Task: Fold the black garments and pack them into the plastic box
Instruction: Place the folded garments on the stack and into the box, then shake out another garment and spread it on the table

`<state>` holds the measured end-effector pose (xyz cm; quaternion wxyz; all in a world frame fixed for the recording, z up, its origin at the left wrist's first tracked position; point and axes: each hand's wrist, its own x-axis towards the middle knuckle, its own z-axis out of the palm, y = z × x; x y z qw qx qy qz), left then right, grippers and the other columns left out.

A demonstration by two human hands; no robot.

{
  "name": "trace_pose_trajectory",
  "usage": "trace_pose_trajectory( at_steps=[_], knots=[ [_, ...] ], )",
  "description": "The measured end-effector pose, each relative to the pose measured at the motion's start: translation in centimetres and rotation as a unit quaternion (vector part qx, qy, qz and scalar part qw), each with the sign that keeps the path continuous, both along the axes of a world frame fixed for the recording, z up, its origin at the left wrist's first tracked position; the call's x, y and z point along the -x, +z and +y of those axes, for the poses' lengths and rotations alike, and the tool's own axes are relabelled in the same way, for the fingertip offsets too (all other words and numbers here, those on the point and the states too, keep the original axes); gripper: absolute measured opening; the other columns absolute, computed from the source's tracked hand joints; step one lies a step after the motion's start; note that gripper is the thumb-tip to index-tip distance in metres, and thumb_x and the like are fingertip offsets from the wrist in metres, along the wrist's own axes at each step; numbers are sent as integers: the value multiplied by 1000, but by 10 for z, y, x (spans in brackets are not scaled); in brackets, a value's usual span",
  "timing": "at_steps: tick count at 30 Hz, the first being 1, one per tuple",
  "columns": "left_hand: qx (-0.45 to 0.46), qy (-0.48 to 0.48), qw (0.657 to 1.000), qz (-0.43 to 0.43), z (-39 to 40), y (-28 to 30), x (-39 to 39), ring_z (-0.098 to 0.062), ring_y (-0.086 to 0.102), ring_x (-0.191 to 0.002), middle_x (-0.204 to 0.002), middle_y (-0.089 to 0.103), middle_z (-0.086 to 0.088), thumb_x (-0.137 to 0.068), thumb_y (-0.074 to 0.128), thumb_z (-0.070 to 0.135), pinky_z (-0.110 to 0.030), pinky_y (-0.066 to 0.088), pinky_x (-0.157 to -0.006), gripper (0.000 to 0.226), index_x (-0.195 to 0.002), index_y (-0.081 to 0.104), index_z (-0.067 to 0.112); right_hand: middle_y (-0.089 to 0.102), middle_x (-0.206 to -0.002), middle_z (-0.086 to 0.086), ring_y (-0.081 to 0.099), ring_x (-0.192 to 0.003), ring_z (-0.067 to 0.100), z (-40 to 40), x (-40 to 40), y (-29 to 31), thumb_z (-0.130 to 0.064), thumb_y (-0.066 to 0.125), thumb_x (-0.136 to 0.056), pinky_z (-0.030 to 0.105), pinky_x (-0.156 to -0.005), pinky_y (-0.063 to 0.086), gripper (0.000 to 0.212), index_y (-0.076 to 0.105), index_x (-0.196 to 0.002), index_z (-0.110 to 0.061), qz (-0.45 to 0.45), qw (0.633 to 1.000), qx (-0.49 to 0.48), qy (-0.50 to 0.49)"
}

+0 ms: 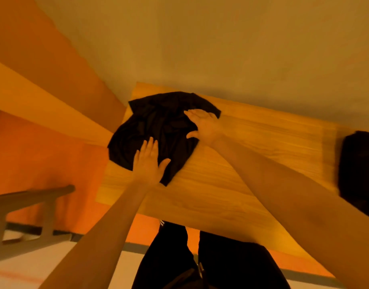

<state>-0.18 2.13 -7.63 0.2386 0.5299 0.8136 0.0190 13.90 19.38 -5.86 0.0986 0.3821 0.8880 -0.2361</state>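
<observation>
A black garment point(158, 130) is seen on the honey-yellow, wood-grained tabletop point(252, 147); an orange floor point(44, 155) is shown beside its left edge.

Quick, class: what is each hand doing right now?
Left hand: open, flat on the black garment.
Right hand: open, pressing the garment's right edge; grips nothing.

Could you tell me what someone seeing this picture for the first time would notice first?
The eye goes first to the crumpled black garment at the far left corner of the wooden table. The left hand lies flat on its near edge and the right hand presses its right side, both open-palmed. A second dark mass sits at the table's right edge, too blurred to identify.
</observation>
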Motion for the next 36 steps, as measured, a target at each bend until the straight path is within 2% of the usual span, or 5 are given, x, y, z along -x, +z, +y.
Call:
trace_pose_trajectory(
  at_steps=[4,14,17,26,36],
  knots=[
    [-10,-9,997,-70,-8,3,8,-20,0,-145,-157,6,-5,-97,33,40,-38,4,-116,61,-147,14,10,63,-119,4,52,-115,21,4,10,-16,-13,56,-86,27,-90,29,26,66,-111,-14,80,989,-25,-119],
    [-129,-18,941,-314,74,108,14,-22,54,-113,-115,60,-4,-87,63,24,-24,43,-87,41,-124,54,9,62,-86,17,51,-73,14,19,22,122,-14,54,-92,18,-62,36,20,66,-93,2,127,977,164,-52],
    [-152,38,898,-411,97,148,16,-15,58,-74,-80,60,-4,-89,58,18,-28,42,-70,14,-93,62,5,56,-76,0,49,-71,10,20,18,172,-13,48,-95,16,-64,37,19,62,-89,-2,184,968,143,-96],
    [-277,-68,844,-454,136,302,20,-10,61,-75,-80,63,2,-94,51,16,-22,49,-70,13,-88,63,15,67,-94,-8,63,-89,9,16,-24,299,-25,69,-80,26,-81,48,13,64,-92,-25,163,962,191,-110],
    [-314,-81,805,-497,158,400,41,-7,65,-83,-95,68,2,-96,45,34,-13,52,-68,27,-95,66,17,71,-76,-1,67,-67,7,8,-48,414,-13,47,-94,18,-60,53,17,64,-89,-12,486,826,178,-224]
  ],
)
